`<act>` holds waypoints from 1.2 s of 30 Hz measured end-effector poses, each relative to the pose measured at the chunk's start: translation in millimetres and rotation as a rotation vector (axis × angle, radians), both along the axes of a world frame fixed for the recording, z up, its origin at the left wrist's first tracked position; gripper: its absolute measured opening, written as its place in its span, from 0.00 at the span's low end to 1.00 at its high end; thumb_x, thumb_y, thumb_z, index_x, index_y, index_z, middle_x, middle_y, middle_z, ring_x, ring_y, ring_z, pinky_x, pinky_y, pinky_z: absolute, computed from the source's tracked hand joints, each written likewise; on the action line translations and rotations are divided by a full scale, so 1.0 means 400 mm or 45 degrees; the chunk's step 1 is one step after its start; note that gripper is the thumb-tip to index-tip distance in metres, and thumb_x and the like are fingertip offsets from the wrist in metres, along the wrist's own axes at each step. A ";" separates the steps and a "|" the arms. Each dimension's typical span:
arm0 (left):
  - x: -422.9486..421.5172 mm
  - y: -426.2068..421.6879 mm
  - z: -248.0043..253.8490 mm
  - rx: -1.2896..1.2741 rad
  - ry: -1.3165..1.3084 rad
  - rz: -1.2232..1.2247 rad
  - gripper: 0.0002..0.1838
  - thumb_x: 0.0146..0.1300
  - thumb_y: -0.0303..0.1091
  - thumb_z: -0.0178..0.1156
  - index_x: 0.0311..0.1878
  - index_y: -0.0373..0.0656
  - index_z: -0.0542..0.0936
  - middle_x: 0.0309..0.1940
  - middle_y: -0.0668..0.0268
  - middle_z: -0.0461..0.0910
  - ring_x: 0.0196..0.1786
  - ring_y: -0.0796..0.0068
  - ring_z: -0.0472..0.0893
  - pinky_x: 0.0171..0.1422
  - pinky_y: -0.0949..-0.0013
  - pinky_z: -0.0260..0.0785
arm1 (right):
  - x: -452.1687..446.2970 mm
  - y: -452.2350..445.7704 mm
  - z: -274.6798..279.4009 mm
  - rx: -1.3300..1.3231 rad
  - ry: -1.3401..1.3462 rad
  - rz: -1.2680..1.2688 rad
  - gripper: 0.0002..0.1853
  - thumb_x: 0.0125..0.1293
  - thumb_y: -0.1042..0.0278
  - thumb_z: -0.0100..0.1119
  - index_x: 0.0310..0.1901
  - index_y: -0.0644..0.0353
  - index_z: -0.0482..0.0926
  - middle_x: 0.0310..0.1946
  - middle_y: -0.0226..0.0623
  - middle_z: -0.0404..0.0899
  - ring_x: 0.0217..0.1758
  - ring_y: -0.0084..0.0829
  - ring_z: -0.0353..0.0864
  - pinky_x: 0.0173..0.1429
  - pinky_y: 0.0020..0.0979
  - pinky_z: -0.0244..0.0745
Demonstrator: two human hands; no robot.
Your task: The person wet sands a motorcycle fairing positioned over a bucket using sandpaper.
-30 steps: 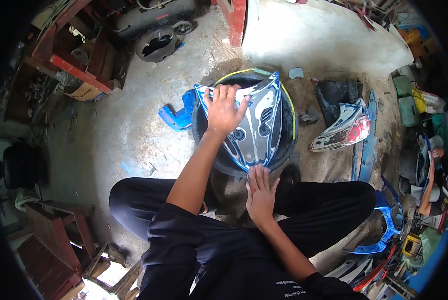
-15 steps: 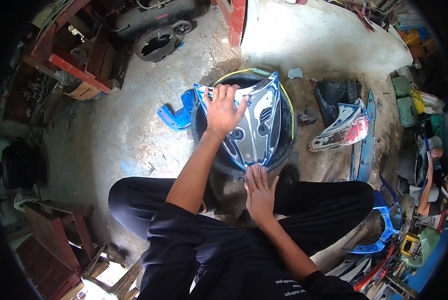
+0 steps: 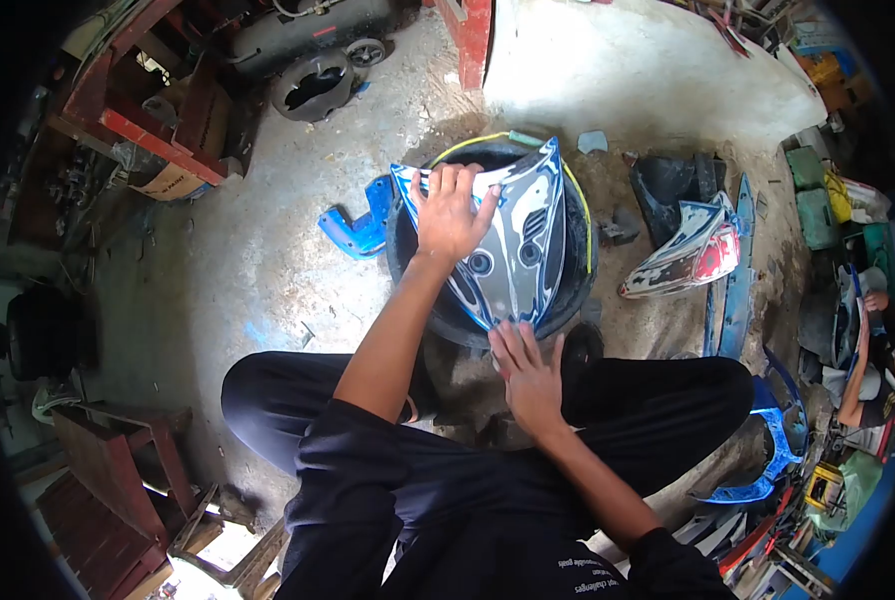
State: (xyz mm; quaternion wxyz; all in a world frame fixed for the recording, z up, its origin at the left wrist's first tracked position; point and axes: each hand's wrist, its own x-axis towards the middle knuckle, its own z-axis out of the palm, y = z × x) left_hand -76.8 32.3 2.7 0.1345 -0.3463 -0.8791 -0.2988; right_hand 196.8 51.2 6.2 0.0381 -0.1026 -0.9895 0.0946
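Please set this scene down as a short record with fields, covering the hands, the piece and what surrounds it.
Piece: blue, white and grey panel, its narrow end toward the person
Left hand: spread on the panel's upper left
Right hand: fingers at the panel's narrow end
Beneath: round black tub
Along the rim: yellow strip
Left of tub: blue part
Right of tub: red-and-white part
Far right: another person's arm
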 end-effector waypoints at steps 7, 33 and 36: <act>0.004 -0.001 0.010 0.015 0.006 -0.013 0.24 0.74 0.55 0.56 0.61 0.49 0.79 0.55 0.60 0.79 0.68 0.56 0.73 0.79 0.34 0.46 | -0.185 0.021 0.034 0.012 0.202 0.051 0.34 0.69 0.65 0.59 0.78 0.46 0.67 0.79 0.26 0.64 0.83 0.35 0.60 0.82 0.66 0.47; -0.035 -0.025 0.008 -0.056 0.025 -0.136 0.21 0.77 0.54 0.52 0.62 0.52 0.80 0.55 0.64 0.81 0.64 0.61 0.75 0.75 0.42 0.51 | -0.034 -0.001 0.033 -0.072 0.003 -0.065 0.32 0.72 0.63 0.58 0.77 0.47 0.67 0.79 0.26 0.64 0.83 0.35 0.58 0.80 0.72 0.44; -0.044 -0.023 0.000 -0.044 0.051 -0.107 0.22 0.76 0.55 0.53 0.61 0.51 0.80 0.54 0.64 0.80 0.63 0.60 0.75 0.75 0.42 0.52 | 0.038 -0.012 0.004 -0.035 -0.008 -0.083 0.33 0.71 0.63 0.59 0.78 0.46 0.67 0.79 0.25 0.64 0.84 0.36 0.58 0.80 0.72 0.43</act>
